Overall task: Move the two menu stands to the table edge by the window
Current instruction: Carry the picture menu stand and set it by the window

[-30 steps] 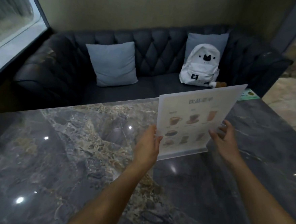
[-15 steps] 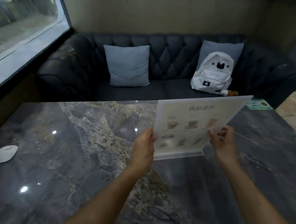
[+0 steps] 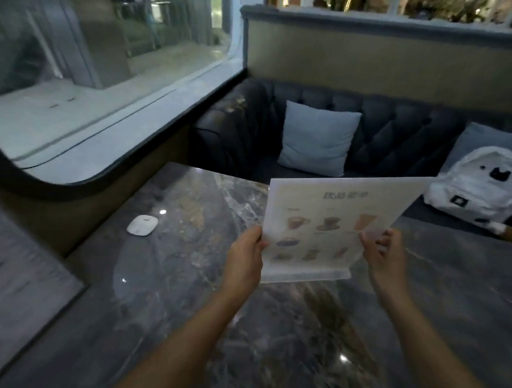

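One clear acrylic menu stand [image 3: 322, 228] with pictures of drinks is held between both hands, tilted, its base just above the dark marble table [image 3: 182, 279]. My left hand [image 3: 244, 259] grips its left edge and my right hand [image 3: 386, 257] pinches its right edge. The window [image 3: 91, 61] runs along the table's left side. A second menu stand is not in view.
A small white oval device [image 3: 142, 225] lies on the table near the window edge. Behind the table stands a dark tufted sofa [image 3: 389, 127] with a grey cushion [image 3: 317, 139] and a white backpack [image 3: 479, 185]. A dark seat back [image 3: 9, 282] is at the lower left.
The view has swung left toward the window. Both hands have carried the menu stand leftward over the table, nearer the white device.
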